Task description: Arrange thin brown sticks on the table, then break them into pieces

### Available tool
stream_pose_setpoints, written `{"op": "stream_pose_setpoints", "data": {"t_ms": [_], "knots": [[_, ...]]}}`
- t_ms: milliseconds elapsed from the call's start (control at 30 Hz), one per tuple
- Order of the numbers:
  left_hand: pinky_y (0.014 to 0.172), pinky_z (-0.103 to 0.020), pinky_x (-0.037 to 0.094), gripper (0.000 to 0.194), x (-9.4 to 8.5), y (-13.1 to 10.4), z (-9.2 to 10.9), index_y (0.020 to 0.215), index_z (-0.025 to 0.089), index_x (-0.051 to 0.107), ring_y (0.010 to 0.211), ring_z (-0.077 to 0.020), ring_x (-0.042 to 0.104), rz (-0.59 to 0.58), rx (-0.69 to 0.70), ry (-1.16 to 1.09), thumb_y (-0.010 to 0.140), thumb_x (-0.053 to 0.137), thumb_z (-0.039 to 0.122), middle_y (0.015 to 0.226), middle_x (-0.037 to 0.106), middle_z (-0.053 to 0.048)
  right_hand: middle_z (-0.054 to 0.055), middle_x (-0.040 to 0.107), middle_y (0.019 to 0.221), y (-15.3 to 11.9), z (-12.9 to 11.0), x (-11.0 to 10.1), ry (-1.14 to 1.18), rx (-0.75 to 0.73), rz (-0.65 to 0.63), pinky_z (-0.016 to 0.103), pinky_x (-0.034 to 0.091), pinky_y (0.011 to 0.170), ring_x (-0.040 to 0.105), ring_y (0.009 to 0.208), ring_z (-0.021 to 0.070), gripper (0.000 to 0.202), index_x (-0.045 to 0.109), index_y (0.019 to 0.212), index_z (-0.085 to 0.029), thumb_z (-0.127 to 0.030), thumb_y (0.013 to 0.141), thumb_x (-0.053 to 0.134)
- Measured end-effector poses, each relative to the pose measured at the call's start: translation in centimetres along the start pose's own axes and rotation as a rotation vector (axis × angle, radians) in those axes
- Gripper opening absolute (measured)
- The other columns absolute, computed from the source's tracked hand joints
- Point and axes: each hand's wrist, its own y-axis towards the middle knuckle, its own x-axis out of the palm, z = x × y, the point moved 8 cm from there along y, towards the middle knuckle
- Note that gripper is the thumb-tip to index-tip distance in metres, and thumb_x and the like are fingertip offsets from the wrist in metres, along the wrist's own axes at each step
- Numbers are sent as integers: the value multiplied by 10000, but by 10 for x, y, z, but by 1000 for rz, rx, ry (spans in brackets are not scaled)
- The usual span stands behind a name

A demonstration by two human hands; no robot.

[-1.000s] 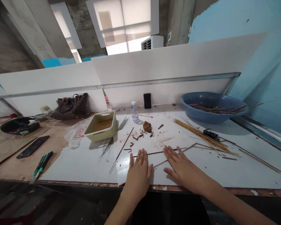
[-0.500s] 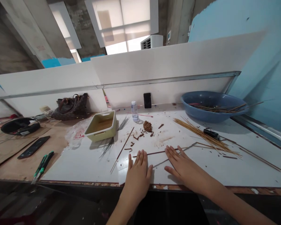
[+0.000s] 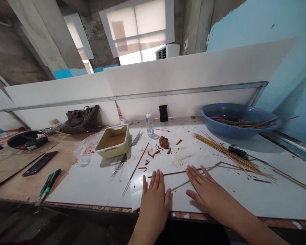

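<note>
Both my hands lie palm down on the white board [image 3: 91, 183], over a thin stick coated in brown paste [image 3: 175, 172]. My left hand [image 3: 155, 199] has its fingers stretched out across the stick near its left end. Farther right, my right hand [image 3: 205, 189] lies flat with its fingertips on the same stick and the thumb spread. Below the stick, a thin grey strip [image 3: 181, 185] runs between the hands and passes partly under the right one. A lump of brown paste [image 3: 164, 142] sits beyond them among scattered crumbs. Another coated stick [image 3: 139, 160] lies to the left.
A yellow-green basin [image 3: 112, 149] of brownish liquid stands left, near a clear bottle [image 3: 149, 126]. Bare sticks [image 3: 226, 153] and a black object [image 3: 237, 152] lie right, before a blue basin [image 3: 234, 127]. Green-black cutters [image 3: 48, 185] and phones [image 3: 40, 163] [image 3: 163, 113] are farther off.
The whole view has shifted slightly, so things appear lower and a little to the right. My hands stay flat on the stick in about the same places.
</note>
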Motion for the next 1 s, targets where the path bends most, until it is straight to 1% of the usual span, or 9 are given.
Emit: {"op": "stream_pose_setpoints", "data": {"t_ms": [67,100,233,333,500,567,767,833,1000], "knots": [[1331,-627,309,628,2,-7,0,1713,159,360,1642,-320,339,-16,17,-4,1132,369,395,1750,369,-117,208,400,1713,-9,1,4,5,8,20,624,336,1314,386,1607,350,779,315,1719,-124,-604,1116,429],[1330,-632,306,626,1,-4,-1,1708,151,370,1641,-324,339,-24,12,-6,1132,366,397,1749,367,-125,214,407,1708,-7,3,5,7,16,6,622,331,1316,389,1605,352,779,329,1714,-118,-610,1117,418],[1339,-681,226,605,-13,28,-3,1656,110,462,1628,-350,363,-50,-54,-8,1141,350,406,1708,429,-169,256,453,1671,30,12,1,9,18,-115,644,288,1319,407,1595,359,739,436,1659,-69,-582,1142,310],[1339,-695,195,595,-18,38,-2,1637,91,485,1622,-352,375,-68,-79,-5,1143,341,390,1701,432,-188,242,461,1672,42,17,-5,19,62,-103,669,288,1309,402,1597,363,718,420,1675,-107,-576,1140,323],[1337,-663,250,627,-9,6,2,1672,86,420,1632,-334,358,-79,-21,24,1136,348,404,1724,394,-164,237,425,1695,4,7,0,29,69,-38,605,320,1320,402,1600,349,781,394,1681,-72,-620,1125,359],[1339,-665,241,637,-7,5,2,1680,74,398,1639,-333,343,-99,-8,32,1134,351,399,1733,373,-164,236,404,1704,0,6,0,34,71,-43,591,318,1324,387,1608,343,785,392,1680,-64,-621,1128,346],[1358,-651,174,646,-16,41,0,1655,24,422,1642,-341,333,-115,-107,43,1138,349,405,1723,383,-203,245,430,1690,44,22,-7,61,134,-162,625,277,1330,365,1614,359,749,400,1684,-90,-594,1132,347],[1360,-632,193,647,-14,36,0,1658,31,420,1638,-337,343,-103,-103,57,1132,368,404,1721,390,-200,249,399,1706,41,20,-6,58,140,-151,605,292,1330,351,1620,358,765,392,1684,-72,-597,1129,356],[1332,-617,305,665,-2,-2,1,1699,75,355,1637,-325,348,-45,1,71,1122,374,406,1744,347,-156,246,322,1734,0,7,3,40,135,-53,535,385,1306,361,1615,353,859,347,1688,-26,-658,1108,377]]}}
